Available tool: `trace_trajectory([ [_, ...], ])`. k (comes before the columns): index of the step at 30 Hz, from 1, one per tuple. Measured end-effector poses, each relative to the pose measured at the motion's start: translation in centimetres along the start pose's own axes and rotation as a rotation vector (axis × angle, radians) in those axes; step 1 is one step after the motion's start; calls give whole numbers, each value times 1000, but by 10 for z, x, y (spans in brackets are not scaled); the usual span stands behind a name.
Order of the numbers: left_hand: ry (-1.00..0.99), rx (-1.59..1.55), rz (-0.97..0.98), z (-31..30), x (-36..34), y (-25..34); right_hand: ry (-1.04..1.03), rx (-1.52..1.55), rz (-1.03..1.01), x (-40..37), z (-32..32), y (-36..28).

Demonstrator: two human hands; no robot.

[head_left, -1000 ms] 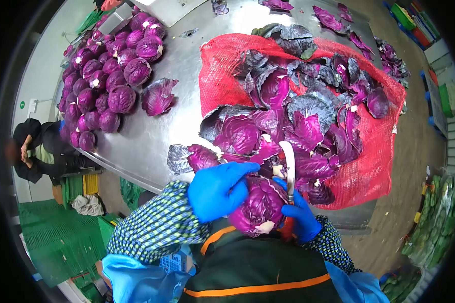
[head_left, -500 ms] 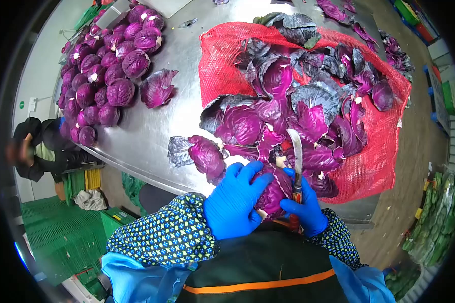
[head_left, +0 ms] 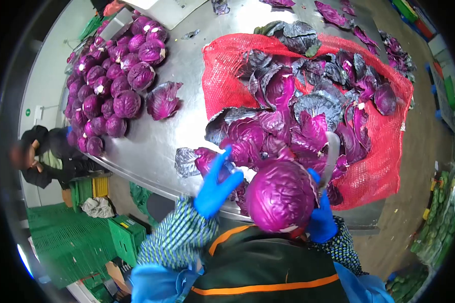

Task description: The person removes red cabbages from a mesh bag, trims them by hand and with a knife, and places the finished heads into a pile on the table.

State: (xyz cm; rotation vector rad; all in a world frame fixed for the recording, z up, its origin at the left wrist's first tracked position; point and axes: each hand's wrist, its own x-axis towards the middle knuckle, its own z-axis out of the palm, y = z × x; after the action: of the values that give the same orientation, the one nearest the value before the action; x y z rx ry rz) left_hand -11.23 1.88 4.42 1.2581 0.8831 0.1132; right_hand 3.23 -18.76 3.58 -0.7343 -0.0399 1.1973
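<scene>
One round purple cabbage (head_left: pixel 282 196) looks glossy and finely wrinkled.

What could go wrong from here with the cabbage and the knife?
The knife with a bare, curved metal blade is in the blue-gloved right hand, close beside the round purple cabbage; a slip might cut that hand. The blue-gloved left hand appears apart from the cabbage, which might therefore roll away.
</scene>
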Motion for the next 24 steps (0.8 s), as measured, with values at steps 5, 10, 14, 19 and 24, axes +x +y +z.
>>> trace_trajectory([
  [5, -329, -1381, -192, 49, -54, -33, -73, -486, -221, 3, 7, -2],
  [10, -353, -853, 36, 12, -58, 6, 349, -446, -64, -6, 19, -7],
  [14, -229, 157, 559, -3, -65, 45, 325, -259, -12, 11, 40, -34],
  [19, -146, 589, 838, -4, -72, 51, 81, -726, -215, 31, 67, -36],
  [24, -180, -91, 537, 0, -69, 41, 464, -199, 165, 28, 31, -34],
])
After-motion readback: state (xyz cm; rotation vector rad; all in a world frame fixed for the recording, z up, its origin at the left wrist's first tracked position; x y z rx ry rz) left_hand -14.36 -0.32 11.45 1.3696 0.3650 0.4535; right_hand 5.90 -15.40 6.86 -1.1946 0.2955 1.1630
